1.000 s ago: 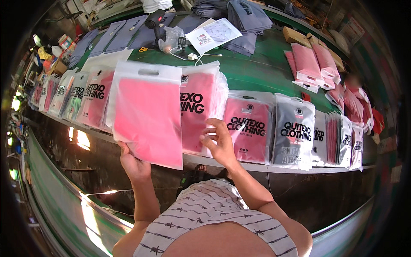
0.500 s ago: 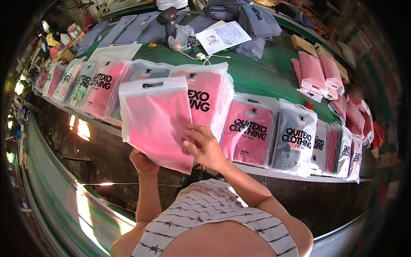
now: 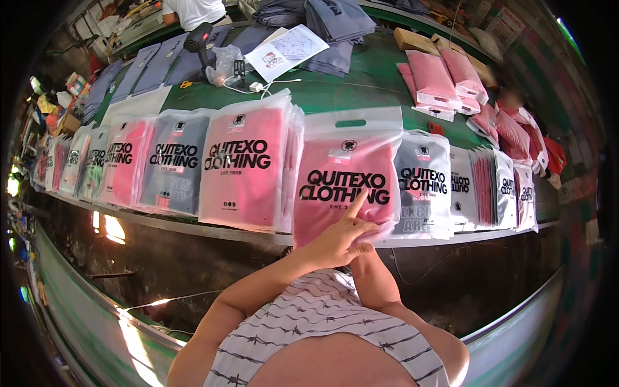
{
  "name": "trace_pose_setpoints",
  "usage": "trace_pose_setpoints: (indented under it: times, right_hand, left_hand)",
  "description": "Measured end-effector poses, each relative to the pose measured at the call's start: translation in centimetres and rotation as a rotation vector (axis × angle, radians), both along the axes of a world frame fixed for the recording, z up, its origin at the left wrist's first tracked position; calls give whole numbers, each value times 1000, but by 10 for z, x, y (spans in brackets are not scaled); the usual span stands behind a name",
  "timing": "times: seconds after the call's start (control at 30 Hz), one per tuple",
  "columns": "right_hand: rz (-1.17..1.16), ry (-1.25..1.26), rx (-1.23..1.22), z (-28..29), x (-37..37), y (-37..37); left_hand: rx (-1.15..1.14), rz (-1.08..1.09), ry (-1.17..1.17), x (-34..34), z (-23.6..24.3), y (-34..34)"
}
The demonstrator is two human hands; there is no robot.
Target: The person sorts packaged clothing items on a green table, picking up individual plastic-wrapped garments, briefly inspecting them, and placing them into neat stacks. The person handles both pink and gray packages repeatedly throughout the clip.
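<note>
A clear-topped bag of pink fabric [image 3: 322,151], with black printing and a slotted handle, stands tilted at the front right of centre. My left hand [image 3: 348,229] lies across its lower front, index finger stretched upward and the others apart. Below it, my right hand [image 3: 362,253] grips the bag's bottom edge, with its fingers largely hidden. Left of this bag stands a thick stack of pink bagged garments [image 3: 240,193]; to its right, grey bagged garments [image 3: 422,151].
More bagged garments [image 3: 118,174] line the green table [image 3: 380,90]. Behind them are grey fabric pieces [image 3: 142,64], a black handheld device [image 3: 197,40], paper [image 3: 287,53], yellow scissors [image 3: 186,84], cables and pink packets [image 3: 433,84]. A person in white [image 3: 192,13] is at the back.
The held bag has moved rightward and shows its printed side instead of the plain one. My left hand has come onto its front; my right hand has dropped to its lower edge.
</note>
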State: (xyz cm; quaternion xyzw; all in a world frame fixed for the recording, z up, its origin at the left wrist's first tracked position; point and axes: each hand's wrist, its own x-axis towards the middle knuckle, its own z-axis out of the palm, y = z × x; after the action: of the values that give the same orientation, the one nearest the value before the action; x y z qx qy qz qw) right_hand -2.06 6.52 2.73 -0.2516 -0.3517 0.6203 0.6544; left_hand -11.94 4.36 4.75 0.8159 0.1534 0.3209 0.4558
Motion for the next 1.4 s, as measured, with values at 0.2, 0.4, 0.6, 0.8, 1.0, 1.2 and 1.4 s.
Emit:
trace_pose_setpoints:
  times: [0.2, 0.4, 0.6, 0.8, 1.0, 1.2, 1.4]
  right_hand:
    - [16, 509, -155, -64, 40, 2]
    - [37, 756, -154, -116, 56, 15]
    - [-140, 790, -279, -149, 61, -20]
    - [-407, 300, -795, -118, 48, -100]
    - [-383, -93, -780, -90, 80, -146]
    - [-422, -141, -719, -75, 173, -197]
    - [-586, -153, -736, -65, 302, -277]
  left_hand:
    - [418, 182, 480, 12, -45, 1]
    - [355, 324, 721, 13, -103, 21]
    - [159, 257, 852, 28, -105, 27]
    - [132, 15, 1067, 26, -99, 28]
    - [244, 110, 831, 67, -60, -1]
    - [140, -59, 348, 153, -22, -53]
    - [42, -203, 334, 262, -12, -116]
